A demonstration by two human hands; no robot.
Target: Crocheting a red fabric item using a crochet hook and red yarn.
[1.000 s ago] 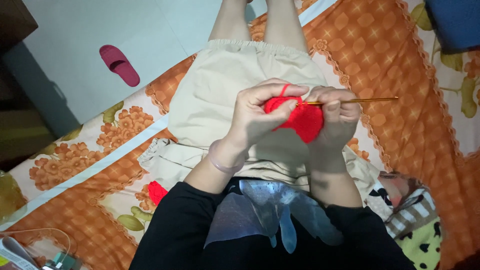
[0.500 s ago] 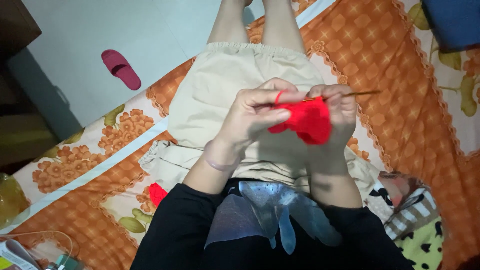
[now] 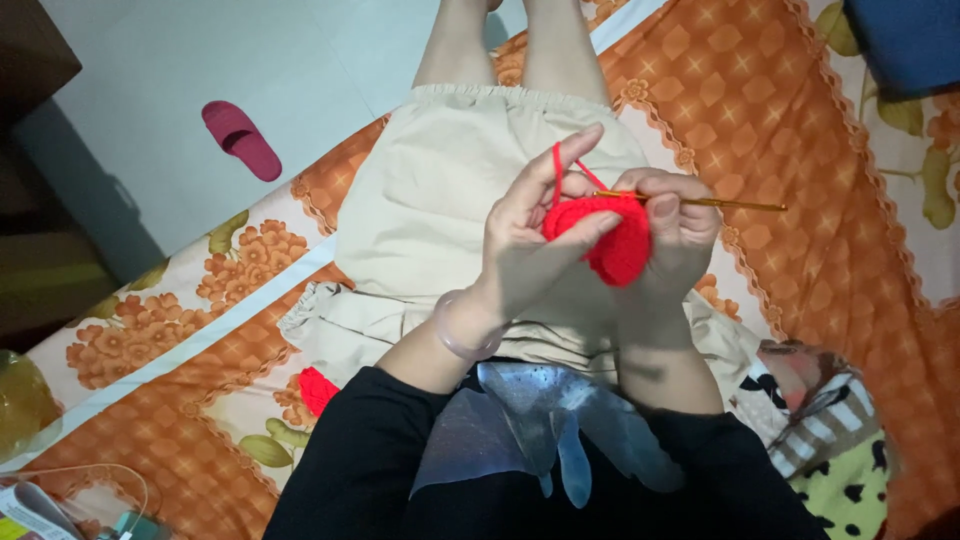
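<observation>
Since half a second ago the left hand (image 3: 530,250) lifts its forefinger, pinching the red crochet piece (image 3: 608,235) over the lap, while the right hand (image 3: 680,235), closed on the golden hook (image 3: 720,203), should keep yarn (image 3: 556,172) tension even.

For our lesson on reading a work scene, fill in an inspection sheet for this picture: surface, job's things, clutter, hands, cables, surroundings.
Surface: orange patterned bedsheet with floral panels; the person sits on it, with a beige skirt over the lap.
Job's things: red crochet piece; golden crochet hook; red yarn strand over the left forefinger.
Clutter: small red yarn bit on the sheet; patterned fabric bundle at the right.
Hands: left hand pinches the crochet piece; right hand holds the hook.
Cables: thin wire loop, bottom left.
Surroundings: pale floor; pink slipper; blue cloth, top right.
</observation>
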